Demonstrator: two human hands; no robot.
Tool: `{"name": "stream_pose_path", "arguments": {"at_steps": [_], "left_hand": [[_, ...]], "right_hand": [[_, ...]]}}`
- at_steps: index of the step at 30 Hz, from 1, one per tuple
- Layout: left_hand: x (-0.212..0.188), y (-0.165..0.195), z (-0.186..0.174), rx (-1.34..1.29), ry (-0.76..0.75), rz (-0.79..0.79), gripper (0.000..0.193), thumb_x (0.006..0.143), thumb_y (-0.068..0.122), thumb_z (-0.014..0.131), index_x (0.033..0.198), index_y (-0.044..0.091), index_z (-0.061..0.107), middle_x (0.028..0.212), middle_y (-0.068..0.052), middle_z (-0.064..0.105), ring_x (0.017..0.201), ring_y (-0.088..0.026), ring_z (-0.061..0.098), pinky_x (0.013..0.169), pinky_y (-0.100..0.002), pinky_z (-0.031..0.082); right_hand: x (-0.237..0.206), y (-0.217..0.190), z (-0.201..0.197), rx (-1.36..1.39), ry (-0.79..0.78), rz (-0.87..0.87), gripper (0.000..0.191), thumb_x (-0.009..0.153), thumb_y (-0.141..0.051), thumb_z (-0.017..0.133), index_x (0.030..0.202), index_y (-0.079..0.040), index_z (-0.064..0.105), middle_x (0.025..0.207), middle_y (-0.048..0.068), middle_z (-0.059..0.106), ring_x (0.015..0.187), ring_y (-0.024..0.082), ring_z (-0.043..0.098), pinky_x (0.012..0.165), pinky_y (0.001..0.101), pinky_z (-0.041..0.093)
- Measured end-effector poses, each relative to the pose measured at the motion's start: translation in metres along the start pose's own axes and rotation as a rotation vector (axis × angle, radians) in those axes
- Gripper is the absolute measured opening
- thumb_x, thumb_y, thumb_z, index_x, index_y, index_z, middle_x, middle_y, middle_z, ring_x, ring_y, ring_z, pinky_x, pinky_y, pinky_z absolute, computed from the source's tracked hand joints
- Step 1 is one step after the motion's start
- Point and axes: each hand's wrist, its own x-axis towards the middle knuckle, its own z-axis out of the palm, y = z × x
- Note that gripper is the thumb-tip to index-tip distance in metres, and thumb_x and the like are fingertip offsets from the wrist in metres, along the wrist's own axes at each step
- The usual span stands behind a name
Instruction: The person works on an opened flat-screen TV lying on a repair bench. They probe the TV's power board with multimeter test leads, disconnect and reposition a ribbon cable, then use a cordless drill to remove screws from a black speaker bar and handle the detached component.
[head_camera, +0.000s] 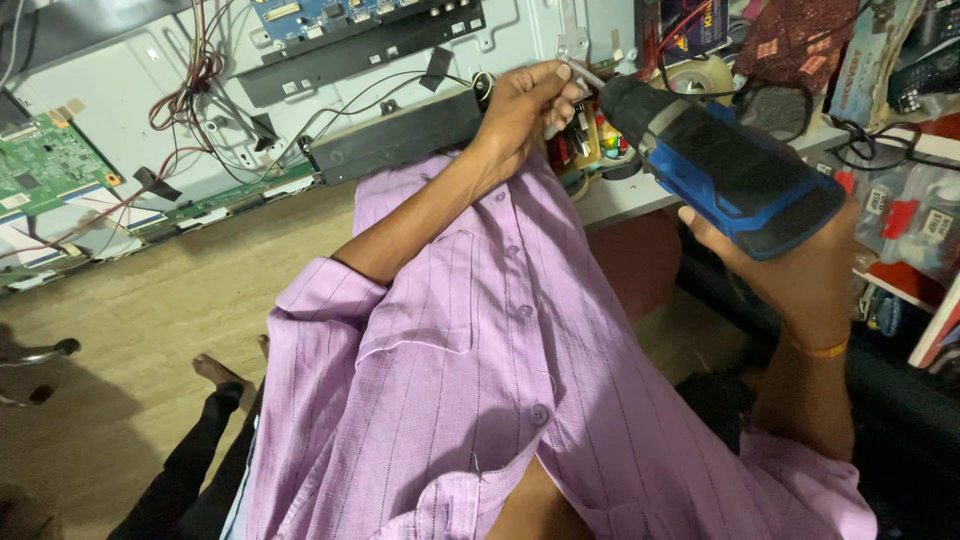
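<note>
My right hand (790, 265) is wrapped around the grip of the blue-and-black cordless driver (725, 165), holding it up with its nose pointing left. My left hand (525, 105) pinches the thin metal bit (583, 72) at the driver's chuck, fingertips closed on the shaft. To do this well, I judge I should keep the bit in line with the chuck, seat it straight, and keep my right fingers off the trigger while my left is at the nose. Both sit above the opened back of a flat-panel set (150, 100), with its green circuit board (45, 165) and red wires (185, 95) well to the left. At the right, clear plastic bins (925, 225) hold small packets with red parts; I cannot tell what they are. A roll of tape (705, 75) lies just behind the driver.
</note>
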Motion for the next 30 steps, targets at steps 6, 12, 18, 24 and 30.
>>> {"name": "stream_pose_path", "arguments": {"at_steps": [6, 12, 18, 24, 30], "left_hand": [[0.006, -0.002, 0.001, -0.031, -0.017, 0.01, 0.022, 0.104, 0.017, 0.063, 0.097, -0.002, 0.07, 0.084, -0.007, 0.073, 0.065, -0.009, 0.064, 0.06, -0.024, 0.053], [0.004, 0.0, 0.003, 0.02, -0.011, 0.014, 0.022, 0.104, 0.016, 0.062, 0.099, -0.003, 0.071, 0.084, -0.008, 0.073, 0.066, -0.009, 0.065, 0.061, -0.024, 0.054], [-0.003, 0.003, 0.008, 0.156, -0.069, 0.022, 0.025, 0.105, 0.019, 0.06, 0.109, -0.001, 0.073, 0.086, -0.004, 0.073, 0.068, -0.007, 0.064, 0.061, -0.023, 0.054], [-0.02, 0.002, 0.002, 0.181, -0.06, 0.02, 0.027, 0.106, 0.023, 0.058, 0.116, -0.001, 0.069, 0.091, -0.004, 0.07, 0.076, -0.01, 0.066, 0.068, -0.026, 0.056], [-0.014, 0.007, -0.002, 0.061, -0.02, 0.074, 0.028, 0.106, 0.018, 0.056, 0.121, -0.003, 0.065, 0.099, -0.009, 0.069, 0.084, -0.015, 0.067, 0.078, -0.03, 0.059]], "right_hand": [[0.002, 0.007, 0.001, 0.015, -0.03, 0.005, 0.044, 0.091, -0.018, 0.091, 0.122, 0.004, 0.068, 0.113, 0.009, 0.076, 0.096, 0.009, 0.071, 0.088, 0.028, 0.057], [0.014, -0.021, -0.002, -0.046, -0.033, -0.041, 0.053, 0.088, -0.02, 0.089, 0.131, 0.002, 0.065, 0.116, 0.011, 0.074, 0.1, 0.015, 0.072, 0.086, 0.0297, 0.057], [0.071, -0.053, -0.03, -0.659, -0.385, -0.122, 0.091, 0.065, -0.027, 0.096, 0.148, -0.013, 0.062, 0.103, 0.014, 0.077, 0.089, 0.029, 0.074, 0.077, 0.0363, 0.057], [0.129, -0.05, -0.024, -0.562, -0.406, -0.732, 0.065, 0.074, -0.023, 0.079, 0.134, -0.005, 0.061, 0.114, 0.021, 0.074, 0.096, 0.032, 0.073, 0.084, 0.04, 0.058], [0.114, -0.033, -0.037, -0.767, -0.409, -0.371, 0.066, 0.08, -0.037, 0.082, 0.139, -0.012, 0.067, 0.102, 0.016, 0.076, 0.085, 0.029, 0.072, 0.072, 0.037, 0.056]]}}
